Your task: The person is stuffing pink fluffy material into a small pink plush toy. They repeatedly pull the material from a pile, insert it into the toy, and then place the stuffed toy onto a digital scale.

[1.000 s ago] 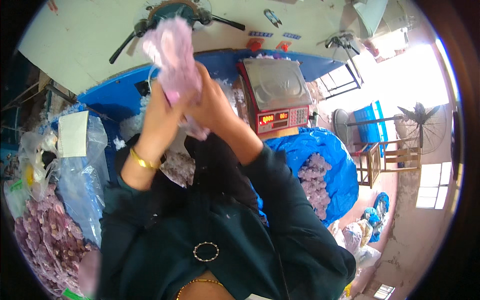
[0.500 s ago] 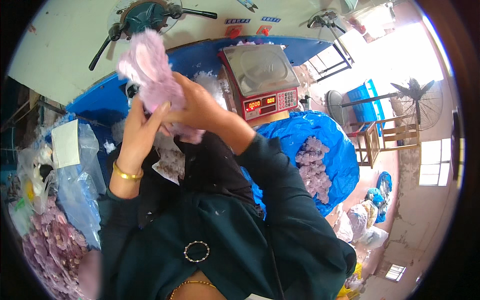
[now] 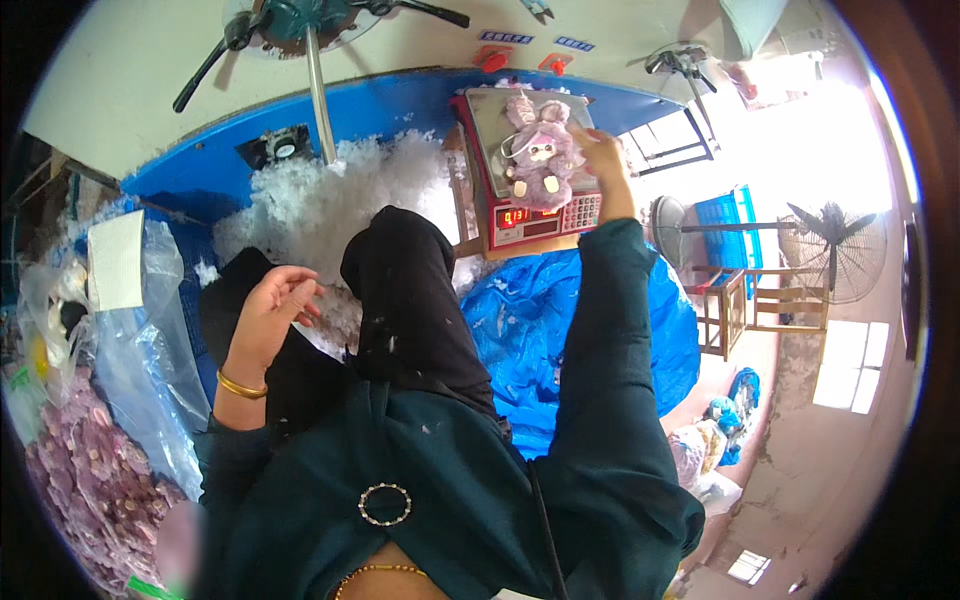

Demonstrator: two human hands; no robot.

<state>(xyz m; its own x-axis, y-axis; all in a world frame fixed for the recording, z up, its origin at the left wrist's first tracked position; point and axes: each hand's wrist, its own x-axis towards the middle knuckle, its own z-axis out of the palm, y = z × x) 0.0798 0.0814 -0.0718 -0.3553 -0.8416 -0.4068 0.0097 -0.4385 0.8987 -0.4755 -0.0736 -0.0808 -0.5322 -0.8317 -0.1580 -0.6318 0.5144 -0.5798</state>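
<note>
A mauve plush bunny (image 3: 545, 150) with long ears and a pale face panel lies on its back on the metal pan of a red digital scale (image 3: 487, 215). Beside the toy's right side is my right hand (image 3: 603, 158), its fingers stretched toward the plush; whether they touch it is hard to see. Over my lap hovers my left hand (image 3: 275, 315), a gold bangle at its wrist. It is empty, with fingers loosely apart. Close to it, white stuffing (image 3: 330, 200) is heaped beneath the metal tube (image 3: 318, 100) of a machine.
Right of my legs spreads a blue plastic sheet (image 3: 520, 340). At lower left lies a pile of mauve plush pieces (image 3: 95, 480), with clear plastic bags (image 3: 150, 360) above it. A standing fan (image 3: 832, 252), blue crate (image 3: 728, 225) and wooden stool (image 3: 722, 310) stand farther right.
The plush bunny has gone from both hands onto the scale, whose display has changed. My right hand moved right with it; my left hand dropped back toward my lap.
</note>
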